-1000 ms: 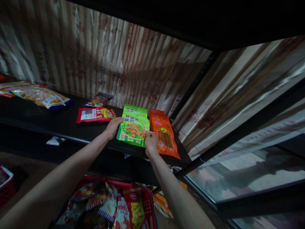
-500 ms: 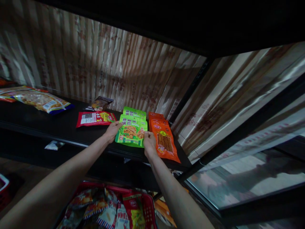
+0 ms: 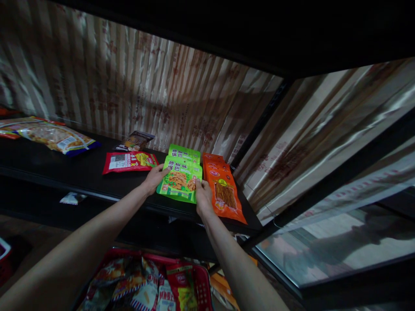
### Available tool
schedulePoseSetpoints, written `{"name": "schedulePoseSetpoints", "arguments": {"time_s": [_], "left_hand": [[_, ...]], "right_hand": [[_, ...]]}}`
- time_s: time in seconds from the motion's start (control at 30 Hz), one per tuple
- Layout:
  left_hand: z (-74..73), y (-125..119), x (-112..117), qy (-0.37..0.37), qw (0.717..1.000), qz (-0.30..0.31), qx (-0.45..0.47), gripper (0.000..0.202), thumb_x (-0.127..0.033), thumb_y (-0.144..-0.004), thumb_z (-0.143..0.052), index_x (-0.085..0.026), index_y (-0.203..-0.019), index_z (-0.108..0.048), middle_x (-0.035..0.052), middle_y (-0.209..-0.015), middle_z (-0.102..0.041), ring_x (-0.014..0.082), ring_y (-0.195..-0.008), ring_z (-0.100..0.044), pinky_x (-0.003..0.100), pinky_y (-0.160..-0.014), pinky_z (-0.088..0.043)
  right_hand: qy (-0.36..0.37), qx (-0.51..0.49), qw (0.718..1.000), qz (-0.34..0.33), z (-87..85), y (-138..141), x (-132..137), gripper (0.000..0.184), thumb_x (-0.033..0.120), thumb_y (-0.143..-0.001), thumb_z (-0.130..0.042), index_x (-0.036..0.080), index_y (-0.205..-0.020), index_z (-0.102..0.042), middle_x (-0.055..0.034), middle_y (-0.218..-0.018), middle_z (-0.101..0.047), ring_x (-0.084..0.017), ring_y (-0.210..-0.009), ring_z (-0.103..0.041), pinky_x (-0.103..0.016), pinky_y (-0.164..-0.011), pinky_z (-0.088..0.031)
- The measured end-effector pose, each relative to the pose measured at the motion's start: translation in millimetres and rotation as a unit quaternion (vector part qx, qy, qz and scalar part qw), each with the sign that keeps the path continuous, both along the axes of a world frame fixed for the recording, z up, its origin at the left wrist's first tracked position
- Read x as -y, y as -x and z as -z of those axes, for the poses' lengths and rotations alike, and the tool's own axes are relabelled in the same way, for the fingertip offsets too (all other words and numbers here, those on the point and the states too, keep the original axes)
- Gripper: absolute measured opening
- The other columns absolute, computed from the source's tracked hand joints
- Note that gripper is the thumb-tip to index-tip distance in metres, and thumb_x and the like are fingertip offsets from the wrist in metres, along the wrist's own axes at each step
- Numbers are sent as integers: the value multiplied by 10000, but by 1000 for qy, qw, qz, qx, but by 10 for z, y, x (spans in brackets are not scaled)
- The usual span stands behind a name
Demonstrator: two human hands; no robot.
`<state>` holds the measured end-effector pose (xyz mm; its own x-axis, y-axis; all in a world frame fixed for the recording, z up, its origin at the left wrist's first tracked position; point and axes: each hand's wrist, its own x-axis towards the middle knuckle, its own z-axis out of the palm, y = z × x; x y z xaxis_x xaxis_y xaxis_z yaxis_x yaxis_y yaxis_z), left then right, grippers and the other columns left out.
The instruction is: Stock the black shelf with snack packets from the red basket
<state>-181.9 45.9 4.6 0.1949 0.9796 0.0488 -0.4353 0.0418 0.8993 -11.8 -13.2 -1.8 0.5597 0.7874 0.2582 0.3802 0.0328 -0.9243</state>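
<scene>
A green snack packet (image 3: 179,181) lies on a dark shelf (image 3: 81,175), on top of other green packets of the same kind (image 3: 184,152). My left hand (image 3: 153,179) grips its left edge and my right hand (image 3: 202,198) pinches its lower right corner. A stack of orange packets (image 3: 223,190) lies directly to the right, touching my right hand. A red packet (image 3: 129,161) lies flat just left of my left hand.
A dark small packet (image 3: 136,140) leans at the back of the shelf. Large snack bags (image 3: 53,137) lie at the far left. Below the shelf stands a red basket (image 3: 201,276) full of packets. A striped shiny curtain (image 3: 155,90) hangs behind.
The green packet has slid further back on the shelf over the green stack, with both hands still on it. The view has shifted slightly.
</scene>
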Motion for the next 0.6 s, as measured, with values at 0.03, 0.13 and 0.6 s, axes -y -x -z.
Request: {"name": "schedulePoseSetpoints", "arguments": {"time_s": [0.03,0.13,0.6], "left_hand": [[3,1,5,-6,1000,0,-4,233,-282,-681,-734,-149,-860,-668,66,-771,-718,177,-627,-661,276,-615,-524],[10,1,4,-11,1000,5,-2,286,-316,-650,-752,-149,-862,-659,67,-779,-715,181,-641,-659,284,-630,-524],[17,17,-5,-3,999,-27,22,367,-284,-614,-734,-163,-930,-591,36,-799,-702,190,-691,-665,309,-661,-527]], "right_hand": [[5,-6,1000,2,-12,8,12,284,483,-777,-458,220,-799,-561,-36,-790,-665,-208,-738,-613,-289,-631,-443],[16,-13,1000,8,-44,24,38,279,487,-771,-470,223,-769,-559,-30,-776,-659,-209,-744,-606,-288,-640,-434],[-4,2,1000,-28,-23,-5,45,353,530,-773,-480,203,-762,-611,-22,-759,-669,-195,-742,-595,-278,-652,-433]]}}
